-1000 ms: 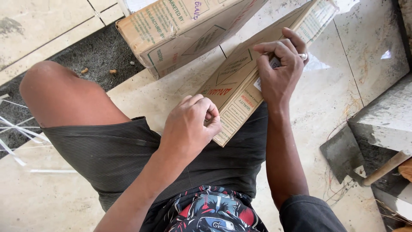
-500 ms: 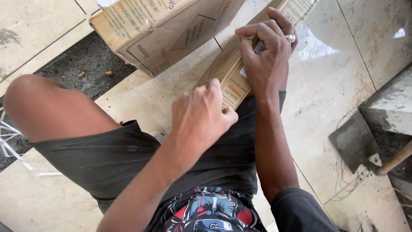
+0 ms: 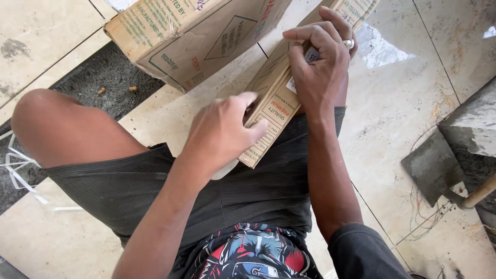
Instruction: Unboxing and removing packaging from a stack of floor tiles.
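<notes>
A flat, narrow cardboard box (image 3: 274,111) with printed labels stands on edge between my knees, leaning on my dark shorts. My left hand (image 3: 219,134) grips its near lower corner, thumb on the printed face and fingers behind. My right hand (image 3: 318,64), wearing a ring, clamps the box's top edge farther up, fingers curled over it around a small dark item that I cannot make out.
A larger cardboard box (image 3: 191,36) lies on the tiled floor (image 3: 408,113) ahead to the left. A cement-covered trowel (image 3: 439,165) with a wooden handle rests at the right, beside a grey block (image 3: 473,124). White plastic straps (image 3: 20,170) lie at the left.
My left hand has gone from a loose fist near the box's corner to gripping that corner. The right hand has stayed on the top edge while the view shifted.
</notes>
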